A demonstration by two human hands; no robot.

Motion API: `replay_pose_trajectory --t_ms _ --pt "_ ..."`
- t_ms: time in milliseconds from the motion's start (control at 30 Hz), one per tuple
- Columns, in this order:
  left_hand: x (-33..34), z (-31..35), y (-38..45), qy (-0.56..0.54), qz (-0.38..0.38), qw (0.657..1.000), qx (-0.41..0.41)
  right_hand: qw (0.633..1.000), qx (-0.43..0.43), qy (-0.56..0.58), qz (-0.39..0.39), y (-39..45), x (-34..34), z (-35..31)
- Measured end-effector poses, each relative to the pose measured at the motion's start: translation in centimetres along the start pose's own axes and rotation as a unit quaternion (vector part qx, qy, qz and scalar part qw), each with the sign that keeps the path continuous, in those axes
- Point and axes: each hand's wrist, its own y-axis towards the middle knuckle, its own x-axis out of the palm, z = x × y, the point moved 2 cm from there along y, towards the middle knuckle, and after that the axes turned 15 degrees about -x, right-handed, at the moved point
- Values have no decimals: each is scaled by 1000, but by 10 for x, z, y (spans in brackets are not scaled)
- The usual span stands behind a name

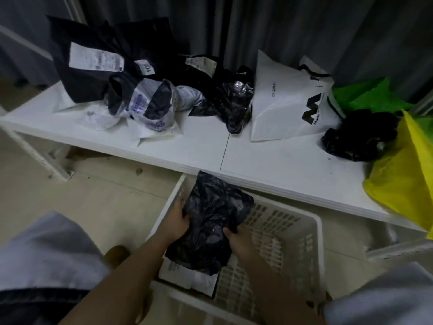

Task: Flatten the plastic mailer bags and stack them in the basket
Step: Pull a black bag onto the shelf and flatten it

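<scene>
my left hand (178,220) and right hand (236,238) each grip a side of the crumpled black bag (210,221), low inside the white basket (314,249), over a white bag (201,279) lying in there. past it, more bags (234,99) sit on the white table (281,160).

We are wearing a pale grey-white short-sleeved top, its loose sleeves ending above the elbows. Our forearms are showing bare down to the left hand (177,222) and right hand (239,240), and neither is wearing gloves, rings or a watch.
</scene>
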Motion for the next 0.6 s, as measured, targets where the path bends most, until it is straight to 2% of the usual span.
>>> replay_pose_trajectory --t_ms 100,233,300,400,500,600 --pt "-4 -24 9 44 27 999 -10 999 25 -38 6 10 23 25" --pt "8 -44 30 72 -13 997 -15 997 49 -54 0 26 40 50" --pt "18 -51 39 124 -1 992 -12 996 70 -54 0 32 45 58" --pt "35 -60 55 193 9 981 24 994 94 -49 -8 45 56 72" --pt "43 -57 59 202 -30 978 34 994 107 -7 -19 54 58 80" --pt "44 -53 65 207 -4 977 58 991 120 -29 -42 61 50 79"
